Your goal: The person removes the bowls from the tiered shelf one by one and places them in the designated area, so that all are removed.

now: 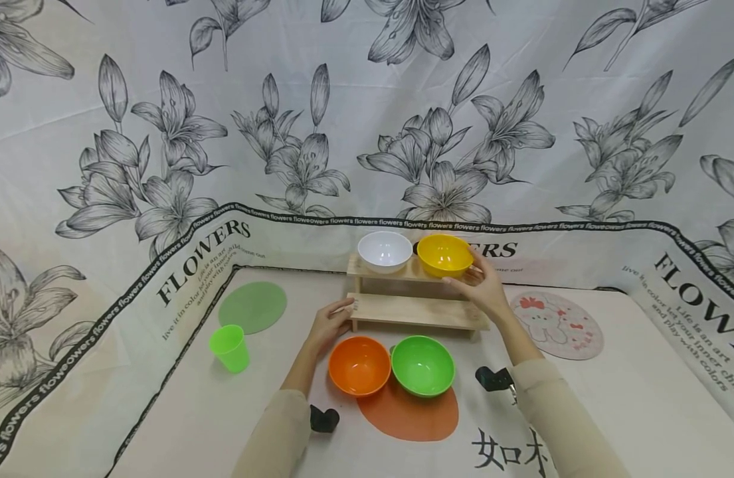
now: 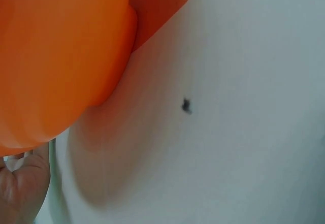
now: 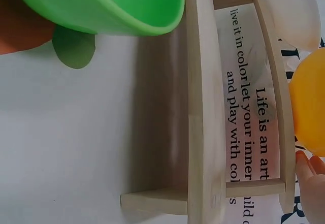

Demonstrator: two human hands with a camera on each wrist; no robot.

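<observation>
A two-tier wooden rack (image 1: pixel 414 311) stands on the table. On its upper board are a white bowl (image 1: pixel 384 252) at the left and a yellow bowl (image 1: pixel 444 255) to its right. My right hand (image 1: pixel 485 287) holds the yellow bowl by its right side, thumb in front and fingers round the far side. With thumb and fingers, my left hand (image 1: pixel 329 324) grips the left end of the lower board. Just in front of the rack sit an orange bowl (image 1: pixel 359 366) and a green bowl (image 1: pixel 423 366), side by side. In the left wrist view the orange bowl (image 2: pixel 56 56) hides most of the fingers.
Under the two front bowls lies an orange round mat (image 1: pixel 411 421). A green cup (image 1: pixel 230 348) stands at the left near a green round mat (image 1: pixel 253 307). Right of the rack is a pink patterned mat (image 1: pixel 558 325). A flower-printed cloth (image 1: pixel 307 146) hangs behind.
</observation>
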